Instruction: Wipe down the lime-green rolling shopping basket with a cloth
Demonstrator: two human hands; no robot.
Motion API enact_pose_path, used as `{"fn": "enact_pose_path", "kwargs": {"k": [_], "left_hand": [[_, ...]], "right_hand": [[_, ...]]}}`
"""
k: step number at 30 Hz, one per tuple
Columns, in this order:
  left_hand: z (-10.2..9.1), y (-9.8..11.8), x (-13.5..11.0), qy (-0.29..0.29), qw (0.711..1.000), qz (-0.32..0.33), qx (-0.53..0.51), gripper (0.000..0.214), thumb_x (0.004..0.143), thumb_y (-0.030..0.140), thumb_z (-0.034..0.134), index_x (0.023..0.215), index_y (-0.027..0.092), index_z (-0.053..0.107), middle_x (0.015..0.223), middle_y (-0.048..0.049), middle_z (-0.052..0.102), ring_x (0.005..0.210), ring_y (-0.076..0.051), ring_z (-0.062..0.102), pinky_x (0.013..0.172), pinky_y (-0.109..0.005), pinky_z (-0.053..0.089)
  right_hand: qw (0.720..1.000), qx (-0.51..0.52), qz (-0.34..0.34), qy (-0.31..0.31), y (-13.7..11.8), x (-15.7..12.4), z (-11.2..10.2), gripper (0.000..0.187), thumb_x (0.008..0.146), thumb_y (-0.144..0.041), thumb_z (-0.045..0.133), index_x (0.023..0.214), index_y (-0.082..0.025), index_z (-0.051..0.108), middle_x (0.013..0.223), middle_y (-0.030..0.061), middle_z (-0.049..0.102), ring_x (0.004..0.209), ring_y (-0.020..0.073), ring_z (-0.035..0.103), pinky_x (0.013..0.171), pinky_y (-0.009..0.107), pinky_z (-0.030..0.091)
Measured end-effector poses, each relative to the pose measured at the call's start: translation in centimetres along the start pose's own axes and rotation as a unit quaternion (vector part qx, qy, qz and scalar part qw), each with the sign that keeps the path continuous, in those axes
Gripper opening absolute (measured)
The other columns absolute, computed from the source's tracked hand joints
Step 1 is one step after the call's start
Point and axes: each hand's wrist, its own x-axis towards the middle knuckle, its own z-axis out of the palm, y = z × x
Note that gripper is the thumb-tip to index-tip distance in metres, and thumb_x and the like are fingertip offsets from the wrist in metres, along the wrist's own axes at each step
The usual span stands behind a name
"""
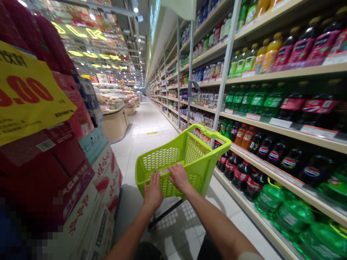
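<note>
A lime-green plastic shopping cart (202, 184) stands turned sideways in front of me, its push handle (210, 134) toward the shelves on the right. Over the near side rim curl the fingers of my left hand (154, 192), its thumb apart against the outer wall. Just to the right, my right hand (179, 177) is closed on the same rim. A small pale, see-through item (162, 171) shows inside the basket by my fingertips; I cannot make out its kind. The fingertips are partly hidden behind the rim.
Drink bottles (273, 97) fill the long shelving on the right, with large green bottles (292, 213) at the bottom. Stacked cartons (105, 173) and a yellow price sign (32, 90) crowd the left. A tiled aisle (143, 115) runs ahead past a rounded display counter (115, 121).
</note>
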Motion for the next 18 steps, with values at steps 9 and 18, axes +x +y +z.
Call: {"fn": "enact_pose_path", "kwargs": {"k": [9, 18], "left_hand": [[-0.4, -0.6, -0.4, -0.013, 1.0, 0.015, 0.015, 0.077, 0.063, 0.008, 0.039, 0.137, 0.008, 0.019, 0.146, -0.0094, 0.017, 0.134, -0.023, 0.015, 0.106, -0.053, 0.013], [-0.6, 0.6, -0.5, -0.009, 1.0, 0.014, 0.01, 0.078, 0.063, 0.011, 0.043, 0.137, 0.01, 0.02, 0.146, -0.0099, 0.018, 0.134, -0.024, 0.015, 0.106, -0.054, 0.013]], "right_hand": [[0.993, -0.086, 0.044, 0.066, 15.1, -2.6, -8.4, 0.032, 0.078, -0.01, 0.048, 0.106, -0.016, 0.061, 0.118, 0.0128, 0.057, 0.114, 0.0244, 0.045, 0.097, 0.043, 0.034], [0.996, -0.057, -0.061, 0.04, 8.6, -2.4, -1.5, 0.031, 0.082, -0.011, 0.045, 0.107, -0.017, 0.061, 0.117, 0.009, 0.059, 0.116, 0.0193, 0.048, 0.097, 0.037, 0.039]]}}
